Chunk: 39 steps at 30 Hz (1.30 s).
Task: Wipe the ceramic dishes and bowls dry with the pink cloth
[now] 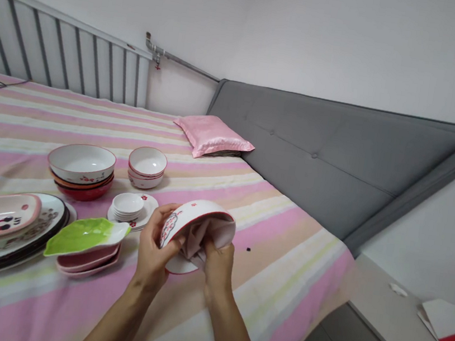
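A white bowl (205,211) with a red rim and a dark floral print is tilted on its side above the bed, its opening facing me. My left hand (157,245) grips its left edge, thumb over the rim and fingers behind. Inside the bowl, my right hand (218,259) presses a crumpled pinkish-beige cloth (196,237) against the inner wall; some of its fingers are hidden by the cloth and bowl. Left of my hands are small white dishes (128,202) stacked on flowered saucers (149,208), and a green leaf-shaped dish (85,236) over pink dishes (90,262).
Stacked large bowls (81,164), smaller bowls (148,162) and oval plates (47,213) stand on the striped bedspread (280,279). A pink pillow (215,135) lies by the grey headboard (301,130). At the right is a nightstand (383,297) with papers on top.
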Each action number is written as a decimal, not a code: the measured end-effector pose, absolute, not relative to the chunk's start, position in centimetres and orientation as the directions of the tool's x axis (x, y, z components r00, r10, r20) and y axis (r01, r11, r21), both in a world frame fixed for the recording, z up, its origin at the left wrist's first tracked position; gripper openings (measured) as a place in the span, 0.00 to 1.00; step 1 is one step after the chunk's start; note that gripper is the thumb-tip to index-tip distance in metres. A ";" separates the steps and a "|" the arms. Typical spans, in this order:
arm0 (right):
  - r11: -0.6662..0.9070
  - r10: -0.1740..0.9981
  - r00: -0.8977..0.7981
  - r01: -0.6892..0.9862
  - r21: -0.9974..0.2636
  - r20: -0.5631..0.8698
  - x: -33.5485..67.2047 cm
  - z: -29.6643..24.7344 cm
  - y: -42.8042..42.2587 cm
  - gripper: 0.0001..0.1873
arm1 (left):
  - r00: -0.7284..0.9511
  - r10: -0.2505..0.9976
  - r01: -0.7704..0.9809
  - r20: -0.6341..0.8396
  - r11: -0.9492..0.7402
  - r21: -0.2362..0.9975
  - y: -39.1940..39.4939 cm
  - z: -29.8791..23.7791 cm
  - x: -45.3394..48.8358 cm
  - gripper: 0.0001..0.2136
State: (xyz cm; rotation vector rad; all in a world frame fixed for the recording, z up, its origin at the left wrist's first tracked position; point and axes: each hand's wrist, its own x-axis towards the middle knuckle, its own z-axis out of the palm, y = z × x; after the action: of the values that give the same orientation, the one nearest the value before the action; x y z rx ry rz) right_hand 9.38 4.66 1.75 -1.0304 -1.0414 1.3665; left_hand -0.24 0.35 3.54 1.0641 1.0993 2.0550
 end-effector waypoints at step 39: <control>0.285 0.949 0.065 0.246 -0.927 0.309 11.7 3.2 4.9 0.18 | -0.656 0.752 -0.356 -0.064 -0.233 0.905 2.4 1.9 3.0 0.22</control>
State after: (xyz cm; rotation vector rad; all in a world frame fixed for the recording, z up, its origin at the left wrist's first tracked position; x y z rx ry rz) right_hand 11.72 4.93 3.19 -1.1892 -1.4284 0.7870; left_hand 3.01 2.42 1.85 0.5097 1.2876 1.9547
